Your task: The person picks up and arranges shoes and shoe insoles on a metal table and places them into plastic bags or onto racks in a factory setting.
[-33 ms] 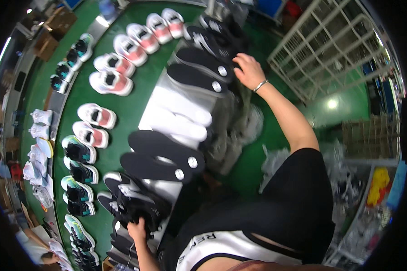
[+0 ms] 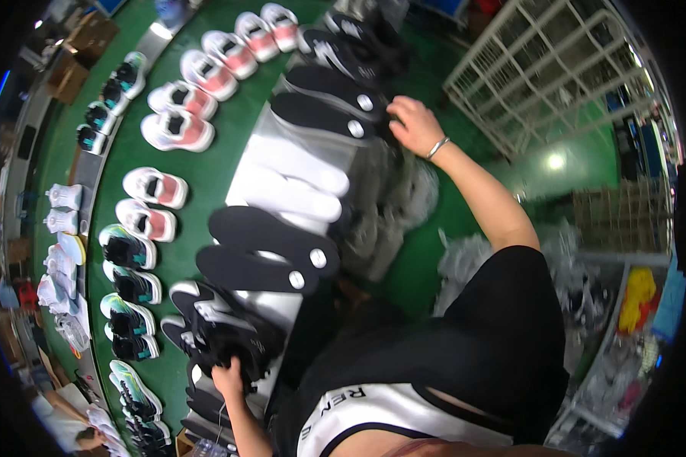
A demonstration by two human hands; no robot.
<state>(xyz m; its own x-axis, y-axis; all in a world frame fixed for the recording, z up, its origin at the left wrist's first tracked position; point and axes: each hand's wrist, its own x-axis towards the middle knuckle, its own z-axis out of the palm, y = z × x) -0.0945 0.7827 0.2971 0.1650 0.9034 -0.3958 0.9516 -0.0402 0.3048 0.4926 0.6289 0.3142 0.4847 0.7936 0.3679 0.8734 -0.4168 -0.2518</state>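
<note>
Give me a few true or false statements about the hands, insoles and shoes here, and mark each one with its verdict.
1. A silver-coloured bracelet is on the wrist of the right hand. True.
2. The white insoles lie between two pairs of black insoles. True.
3. The left hand is at the white insoles. False: it is at the black shoes toward the lower left.
4. The pink-and-white shoes stand on a red surface. False: the surface is green.
5. The right hand is nearer to the white insoles than to any black ones. False: it is beside the upper black pair.
</note>
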